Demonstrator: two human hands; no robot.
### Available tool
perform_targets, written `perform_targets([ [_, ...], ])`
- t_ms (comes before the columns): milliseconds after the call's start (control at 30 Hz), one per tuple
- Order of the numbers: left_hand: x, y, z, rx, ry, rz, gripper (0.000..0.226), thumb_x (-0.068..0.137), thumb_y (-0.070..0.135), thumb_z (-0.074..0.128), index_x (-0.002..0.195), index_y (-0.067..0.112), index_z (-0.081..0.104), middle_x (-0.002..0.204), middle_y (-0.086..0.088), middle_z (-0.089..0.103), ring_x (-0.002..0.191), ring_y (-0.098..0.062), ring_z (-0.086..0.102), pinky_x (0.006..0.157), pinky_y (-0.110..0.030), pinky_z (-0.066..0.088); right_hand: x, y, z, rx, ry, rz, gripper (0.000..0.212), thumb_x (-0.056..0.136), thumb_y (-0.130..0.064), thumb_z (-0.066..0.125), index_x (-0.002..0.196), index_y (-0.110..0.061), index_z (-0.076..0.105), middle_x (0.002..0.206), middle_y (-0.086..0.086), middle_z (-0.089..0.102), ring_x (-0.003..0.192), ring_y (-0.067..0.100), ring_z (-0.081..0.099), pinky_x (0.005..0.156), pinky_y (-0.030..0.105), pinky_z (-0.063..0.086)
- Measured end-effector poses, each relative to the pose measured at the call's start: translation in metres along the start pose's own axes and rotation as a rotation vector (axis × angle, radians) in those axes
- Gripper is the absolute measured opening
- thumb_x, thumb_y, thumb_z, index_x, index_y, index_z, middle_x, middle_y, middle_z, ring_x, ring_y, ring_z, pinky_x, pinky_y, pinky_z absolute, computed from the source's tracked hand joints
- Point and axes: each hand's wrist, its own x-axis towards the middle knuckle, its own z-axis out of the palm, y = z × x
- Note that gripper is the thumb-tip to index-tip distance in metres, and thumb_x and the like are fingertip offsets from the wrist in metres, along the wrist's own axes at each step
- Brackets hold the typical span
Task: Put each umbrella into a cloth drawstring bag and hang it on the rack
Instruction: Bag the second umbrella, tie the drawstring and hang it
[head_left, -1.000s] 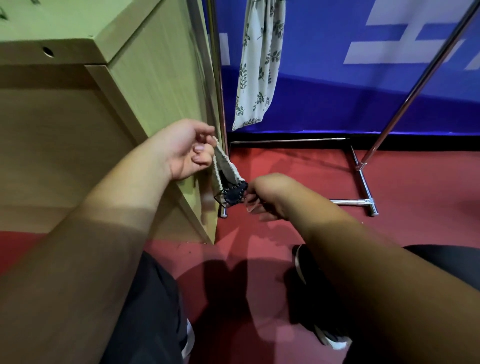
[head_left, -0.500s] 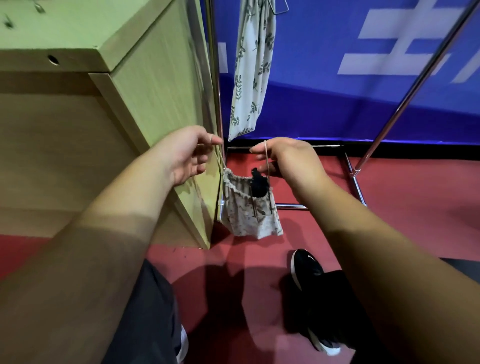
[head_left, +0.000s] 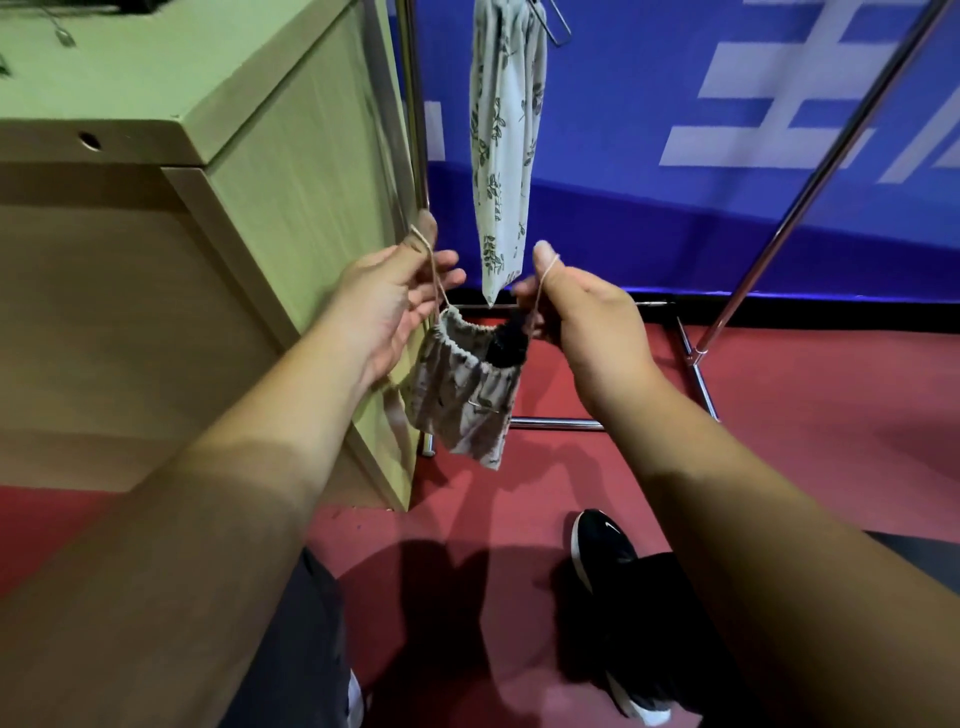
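A leaf-print cloth drawstring bag (head_left: 465, 402) hangs between my hands above the red floor. The black end of an umbrella (head_left: 509, 345) sticks out of its gathered mouth. My left hand (head_left: 387, 306) holds the left drawstring looped over its thumb, the other fingers spread. On the other side my right hand (head_left: 584, 317) has the right drawstring over its thumb and pulls it outward. A second leaf-print bag (head_left: 501, 150) hangs from a hook on the metal rack (head_left: 413, 130) just behind.
A light wooden cabinet (head_left: 291, 171) stands close on the left, its corner beside my left hand. The rack's slanted pole (head_left: 810, 176) and floor bars (head_left: 698, 374) lie to the right. A blue banner wall (head_left: 675, 130) is behind. My black shoe (head_left: 605, 545) rests on the floor.
The bag has dropped to hang from its drawstrings, and both hands have risen and spread apart, drawing the mouth tighter around the umbrella's end. The view has tilted slightly upward.
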Motion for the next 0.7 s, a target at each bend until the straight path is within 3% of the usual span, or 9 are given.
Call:
perform_targets([
  [67,-0.001,0.001,0.006,-0.002,0.029,-0.034,0.049,0.099,0.065,0.055,0.112,0.018,0.06,0.109,-0.005,0.079,0.112,-0.025,0.077,0.098,-0.036,0.055,0.002,-0.001,0.001,0.066,0.044,0.029,0.056,0.097,-0.057,0.069,0.062,-0.013,0.07,0.073,0.018,0.069,0.074,0.027,0.062,0.095,0.052,0.059],
  [100,-0.002,0.002,0.008,-0.012,0.032,-0.044,0.056,0.099,0.071,0.048,0.112,0.018,0.059,0.107,-0.005,0.078,0.112,-0.026,0.076,0.097,-0.036,0.056,0.002,-0.003,0.001,0.147,0.061,0.055,0.057,0.098,-0.055,0.07,0.058,-0.015,0.064,0.068,0.016,0.066,0.071,0.028,0.062,0.092,0.053,0.059],
  [233,0.0,0.009,0.012,-0.172,-0.002,-0.006,0.063,0.1,0.075,0.043,0.09,0.017,0.064,0.09,-0.01,0.076,0.094,-0.03,0.075,0.11,-0.044,0.052,0.004,-0.01,0.003,0.467,0.117,0.172,0.05,0.101,-0.049,0.07,0.068,-0.016,0.052,0.06,0.004,0.05,0.06,0.02,0.06,0.079,0.045,0.065],
  [300,0.001,0.011,0.013,-0.224,0.009,-0.004,0.063,0.101,0.074,0.043,0.076,0.019,0.061,0.068,-0.005,0.063,0.07,-0.025,0.068,0.098,-0.045,0.058,0.008,-0.009,0.0,0.517,0.185,0.221,0.051,0.102,-0.05,0.068,0.067,-0.019,0.048,0.06,0.001,0.045,0.054,0.016,0.054,0.065,0.039,0.063],
  [333,0.001,0.011,0.013,-0.218,0.012,-0.014,0.064,0.101,0.074,0.044,0.071,0.02,0.059,0.058,-0.001,0.052,0.056,-0.021,0.057,0.085,-0.042,0.062,0.01,-0.008,-0.003,0.524,0.217,0.24,0.052,0.102,-0.051,0.067,0.065,-0.021,0.045,0.059,-0.001,0.041,0.05,0.015,0.046,0.055,0.032,0.055],
  [400,-0.001,0.011,0.011,-0.147,-0.019,-0.025,0.065,0.101,0.073,0.045,0.068,0.02,0.058,0.046,0.003,0.033,0.041,-0.016,0.032,0.056,-0.033,0.047,0.013,-0.006,-0.009,0.486,0.233,0.262,0.055,0.102,-0.051,0.066,0.061,-0.025,0.039,0.059,-0.004,0.034,0.049,0.014,0.024,0.047,0.028,0.025],
  [433,-0.001,0.01,0.009,-0.079,-0.042,-0.021,0.064,0.101,0.072,0.046,0.068,0.019,0.059,0.043,0.003,0.028,0.039,-0.015,0.024,0.051,-0.031,0.035,0.014,-0.005,-0.011,0.443,0.229,0.259,0.055,0.101,-0.05,0.066,0.061,-0.026,0.037,0.06,-0.004,0.031,0.052,0.014,0.016,0.05,0.031,0.015],
  [500,0.0,0.01,0.006,0.081,-0.049,-0.008,0.061,0.099,0.07,0.055,0.071,0.017,0.062,0.043,0.003,0.025,0.038,-0.015,0.02,0.048,-0.029,0.025,0.014,-0.004,-0.014,0.335,0.22,0.252,0.054,0.099,-0.046,0.069,0.065,-0.027,0.033,0.06,-0.004,0.026,0.055,0.016,0.012,0.055,0.036,0.01],
  [700,0.002,0.014,-0.008,0.228,0.067,0.038,0.056,0.09,0.07,0.069,0.076,0.015,0.066,0.052,0.0,0.024,0.047,-0.018,0.017,0.05,-0.03,0.021,0.012,-0.012,-0.018,0.178,0.253,0.216,0.051,0.096,-0.039,0.074,0.072,-0.026,0.031,0.06,0.0,0.026,0.05,0.017,0.017,0.052,0.033,0.014],
])
